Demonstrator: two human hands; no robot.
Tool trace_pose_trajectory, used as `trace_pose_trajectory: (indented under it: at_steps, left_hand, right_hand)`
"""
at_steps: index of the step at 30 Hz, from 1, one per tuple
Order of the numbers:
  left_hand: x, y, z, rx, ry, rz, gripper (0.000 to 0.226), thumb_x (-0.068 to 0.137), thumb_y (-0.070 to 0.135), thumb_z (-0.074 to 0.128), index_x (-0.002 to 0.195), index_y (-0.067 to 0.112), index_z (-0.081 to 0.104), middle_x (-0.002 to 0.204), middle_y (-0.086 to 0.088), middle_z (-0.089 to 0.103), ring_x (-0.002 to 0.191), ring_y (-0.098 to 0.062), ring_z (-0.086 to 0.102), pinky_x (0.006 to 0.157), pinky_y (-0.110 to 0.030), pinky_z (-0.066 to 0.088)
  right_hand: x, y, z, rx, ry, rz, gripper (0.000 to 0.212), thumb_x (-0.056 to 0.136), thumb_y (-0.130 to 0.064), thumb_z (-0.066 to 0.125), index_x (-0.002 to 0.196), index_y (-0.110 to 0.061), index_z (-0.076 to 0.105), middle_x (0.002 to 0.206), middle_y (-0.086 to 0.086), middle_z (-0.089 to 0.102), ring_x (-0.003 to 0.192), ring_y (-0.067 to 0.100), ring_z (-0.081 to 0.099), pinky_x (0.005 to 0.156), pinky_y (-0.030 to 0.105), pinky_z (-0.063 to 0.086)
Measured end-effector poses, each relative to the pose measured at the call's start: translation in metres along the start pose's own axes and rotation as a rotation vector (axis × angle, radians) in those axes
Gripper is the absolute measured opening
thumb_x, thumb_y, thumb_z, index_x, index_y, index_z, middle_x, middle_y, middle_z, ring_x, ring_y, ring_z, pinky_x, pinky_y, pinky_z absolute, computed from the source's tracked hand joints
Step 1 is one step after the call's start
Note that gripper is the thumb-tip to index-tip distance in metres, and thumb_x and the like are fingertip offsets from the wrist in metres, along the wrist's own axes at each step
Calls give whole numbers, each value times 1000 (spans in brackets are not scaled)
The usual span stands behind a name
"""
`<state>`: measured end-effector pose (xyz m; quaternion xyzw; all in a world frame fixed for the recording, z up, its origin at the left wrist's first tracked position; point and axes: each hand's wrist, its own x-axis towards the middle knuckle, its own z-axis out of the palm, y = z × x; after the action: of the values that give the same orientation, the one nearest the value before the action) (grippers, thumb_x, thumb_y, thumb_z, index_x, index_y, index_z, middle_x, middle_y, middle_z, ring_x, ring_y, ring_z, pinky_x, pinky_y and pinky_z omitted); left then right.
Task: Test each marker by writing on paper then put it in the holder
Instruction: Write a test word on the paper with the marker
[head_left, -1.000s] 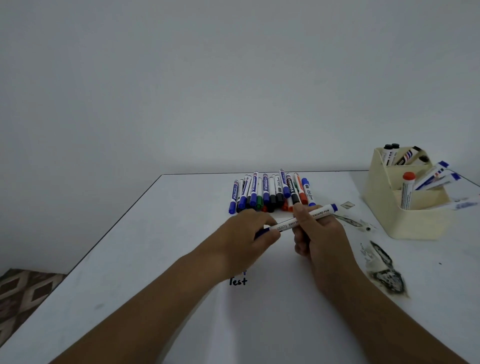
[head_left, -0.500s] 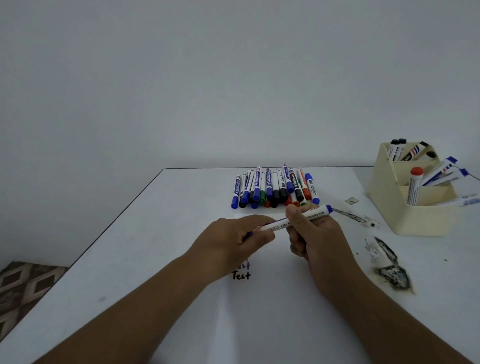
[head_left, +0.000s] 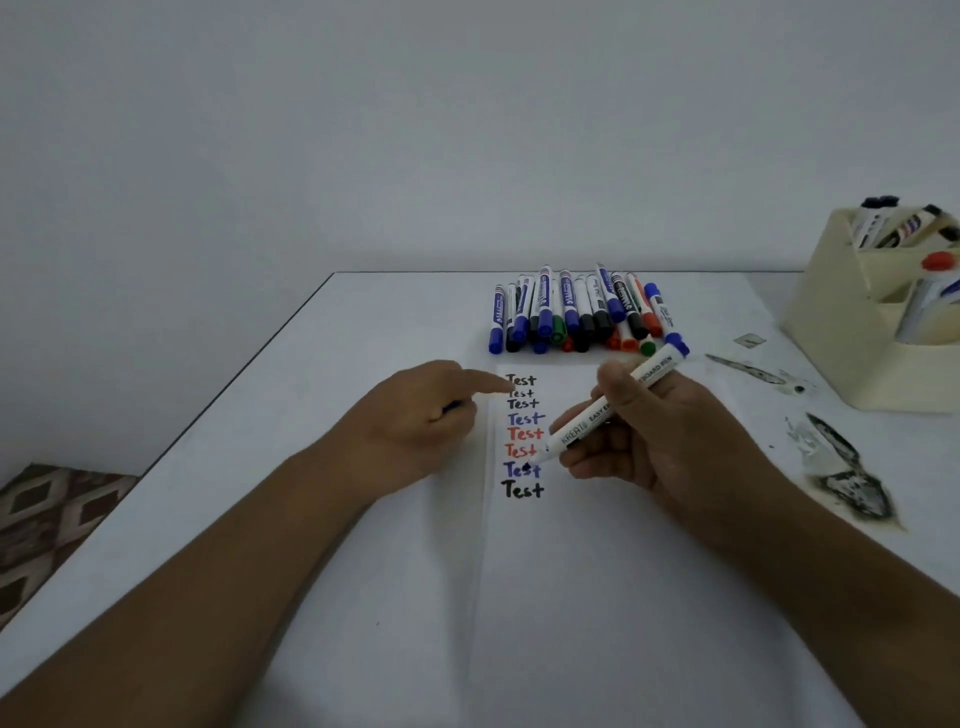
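Note:
My right hand (head_left: 660, 436) grips a white uncapped marker (head_left: 608, 410) with a blue end, its tip down over the paper (head_left: 571, 597) near a blue "Test". My left hand (head_left: 415, 421) rests on the paper's left part, index finger stretched toward the top "Test" line, and a bit of blue, apparently the cap, shows in its curled fingers. A column of "Test" words (head_left: 522, 436) in black, blue and red runs down the sheet. A pile of capped markers (head_left: 576, 317) lies beyond the paper. The cream holder (head_left: 852, 332) stands at the right with several markers in it.
The white table (head_left: 311, 389) has dark scorched or peeled patches (head_left: 841, 478) to the right of my right hand. Its left edge drops to a patterned floor (head_left: 47, 519). A plain wall rises behind the table.
My hands have pulled apart: the cap came off in my left hand, and my right hand swung the marker tip down toward the paper. The written column is now uncovered.

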<state>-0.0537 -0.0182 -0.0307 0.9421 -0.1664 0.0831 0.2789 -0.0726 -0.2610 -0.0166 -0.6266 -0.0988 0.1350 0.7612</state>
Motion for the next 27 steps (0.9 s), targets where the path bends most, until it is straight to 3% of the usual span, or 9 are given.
trace_pose_trajectory:
  at_steps: [4, 7, 11, 14, 20, 23, 27]
  left_hand:
    - [5, -3, 5, 74, -118, 15, 45, 102, 21, 41, 137, 47, 54, 114, 25, 58, 104, 4, 50, 82, -13, 36]
    - [9, -10, 7, 241, -194, 34, 42, 103, 39, 41, 143, 50, 44, 118, 16, 61, 110, -8, 54, 83, -23, 36]
    - [8, -11, 7, 259, -213, 42, 44, 100, 48, 44, 144, 46, 44, 98, 24, 49, 97, -6, 48, 84, -22, 32]
    - [7, -13, 6, 218, -207, 53, 45, 99, 48, 48, 144, 45, 46, 107, 21, 48, 99, -2, 43, 87, -19, 31]
    - [6, -12, 6, 223, -218, 59, 66, 83, 76, 49, 142, 49, 45, 91, 30, 45, 86, 2, 48, 71, -12, 30]
    - [6, -10, 6, 228, -208, 66, 68, 80, 79, 50, 141, 51, 46, 88, 32, 44, 83, 8, 47, 67, -12, 30]
    - [5, -8, 5, 207, -207, 61, 67, 80, 76, 54, 142, 50, 47, 87, 33, 43, 82, 8, 47, 67, -11, 29]
  right_hand:
    - [-4, 3, 8, -169, -20, -24, 35, 69, -19, 74, 96, -7, 54, 94, 20, 77, 86, 35, 76, 74, 42, 64]
    - [-7, 4, 13, -281, -35, -85, 43, 63, -8, 79, 98, -8, 55, 91, 16, 77, 86, 31, 77, 74, 39, 64]
    - [-11, 10, 21, -395, -40, -135, 27, 62, -19, 81, 86, -15, 71, 84, 12, 76, 81, 30, 76, 70, 32, 63]
    - [-11, 15, 24, -429, -42, -156, 12, 67, -20, 81, 74, -19, 73, 80, 13, 75, 77, 31, 75, 68, 32, 63]
    - [-11, 16, 24, -450, -30, -174, 16, 65, -25, 80, 76, -18, 71, 78, 12, 75, 74, 29, 76, 66, 31, 63]
    - [-11, 15, 24, -504, -44, -183, 19, 64, -28, 80, 76, -16, 71, 77, 10, 75, 73, 26, 75, 66, 31, 63]
    - [-12, 16, 24, -514, -80, -165, 13, 60, -32, 80, 69, -28, 73, 74, 4, 73, 74, 24, 75, 65, 30, 63]
